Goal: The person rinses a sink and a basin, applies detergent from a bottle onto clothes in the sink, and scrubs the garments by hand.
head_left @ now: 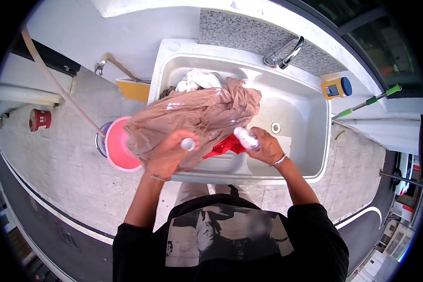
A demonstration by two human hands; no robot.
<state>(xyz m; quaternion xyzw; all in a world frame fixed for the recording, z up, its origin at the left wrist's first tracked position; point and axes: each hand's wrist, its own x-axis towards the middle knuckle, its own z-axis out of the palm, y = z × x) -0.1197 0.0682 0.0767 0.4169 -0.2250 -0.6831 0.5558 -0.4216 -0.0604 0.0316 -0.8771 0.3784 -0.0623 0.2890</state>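
Note:
My right hand [268, 148] is closed around a small bottle [247, 139] with a pale, whitish-purple body, held tilted over the sink. In my left hand [170, 149] is a small round white cap [188, 144], pinched by the fingers. Beneath both hands lies a crumpled brown garment [188, 113], wet in places, draped across the left half of the white sink [315, 155] and over its left rim. A red cloth [225, 146] shows under the brown one, near the right hand. Behind them sits a bunched white cloth [198, 81].
A chrome faucet [285, 54] rises at the sink's back. At the back right corner stands a yellow jar [336, 88] with a blue lid. A pink bucket [122, 145] is left of the sink, beside a hose [56, 82]. A green-banded pole [366, 101] leans at right.

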